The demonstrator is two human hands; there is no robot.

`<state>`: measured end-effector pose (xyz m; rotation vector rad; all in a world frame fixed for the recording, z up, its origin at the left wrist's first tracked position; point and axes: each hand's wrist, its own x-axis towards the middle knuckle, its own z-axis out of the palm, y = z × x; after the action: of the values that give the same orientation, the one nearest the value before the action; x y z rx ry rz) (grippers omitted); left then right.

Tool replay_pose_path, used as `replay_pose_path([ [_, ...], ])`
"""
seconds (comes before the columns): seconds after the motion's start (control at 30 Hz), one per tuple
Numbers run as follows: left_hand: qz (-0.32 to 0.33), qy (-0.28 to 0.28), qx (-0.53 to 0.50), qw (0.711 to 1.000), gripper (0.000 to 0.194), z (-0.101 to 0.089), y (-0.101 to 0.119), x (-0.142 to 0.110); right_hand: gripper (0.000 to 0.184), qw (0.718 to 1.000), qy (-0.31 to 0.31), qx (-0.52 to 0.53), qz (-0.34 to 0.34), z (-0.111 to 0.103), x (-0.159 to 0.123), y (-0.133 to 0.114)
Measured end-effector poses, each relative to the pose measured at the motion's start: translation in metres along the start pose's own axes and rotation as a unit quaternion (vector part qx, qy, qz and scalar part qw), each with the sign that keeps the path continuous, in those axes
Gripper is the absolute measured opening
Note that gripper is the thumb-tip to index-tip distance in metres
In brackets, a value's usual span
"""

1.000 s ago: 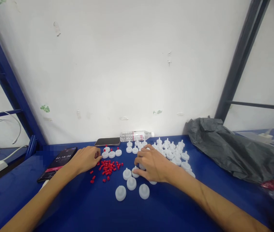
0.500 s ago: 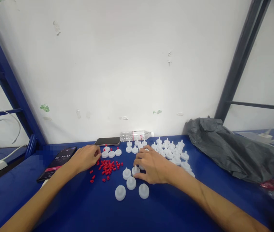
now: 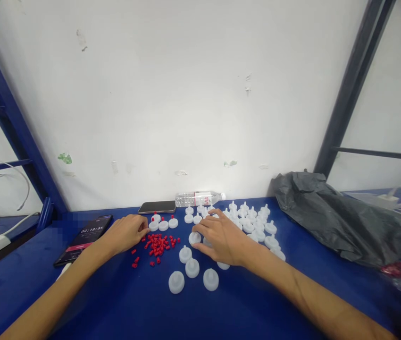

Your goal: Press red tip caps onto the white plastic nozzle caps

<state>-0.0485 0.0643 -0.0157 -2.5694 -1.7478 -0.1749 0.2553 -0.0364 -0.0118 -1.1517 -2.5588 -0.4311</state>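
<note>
My right hand [image 3: 221, 237] reaches over the middle of the table, its thumb and fingers around a white nozzle cap [image 3: 195, 238]. Other white caps lie partly under this hand. Nearer to me stand several more, one of them a white nozzle cap [image 3: 176, 282] with its spout up. My left hand [image 3: 128, 232] rests at the left with fingers pinched together; what they hold, if anything, is hidden. Right beside its fingertips are several white caps with red tips [image 3: 163, 225]. Small red tips [image 3: 158, 244] lie in a loose pile just right of that hand.
Many white nozzle caps [image 3: 248, 226] crowd the right of the blue table [image 3: 122, 302]. Behind lie a plastic bottle [image 3: 200, 198] and a phone [image 3: 157, 207]. Another phone [image 3: 87, 238] showing a timer is under my left forearm. A grey plastic bag [image 3: 328, 217] covers the right side.
My right hand has shifted slightly away from me, and the cap at its fingertips has moved the same way, a little leftward. My left hand has barely moved.
</note>
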Motion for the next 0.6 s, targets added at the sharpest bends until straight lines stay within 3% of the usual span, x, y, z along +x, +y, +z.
replay_pose_path([
  [0.27,0.000,0.023,0.016,1.000,0.029,-0.009,0.003,-0.002,0.030,0.999,0.035,-0.018,-0.007,-0.001,0.002,-0.001],
  [0.6,0.015,0.030,0.008,0.999,0.030,-0.012,0.014,-0.004,0.034,1.000,0.028,-0.009,0.000,0.002,0.001,-0.002],
])
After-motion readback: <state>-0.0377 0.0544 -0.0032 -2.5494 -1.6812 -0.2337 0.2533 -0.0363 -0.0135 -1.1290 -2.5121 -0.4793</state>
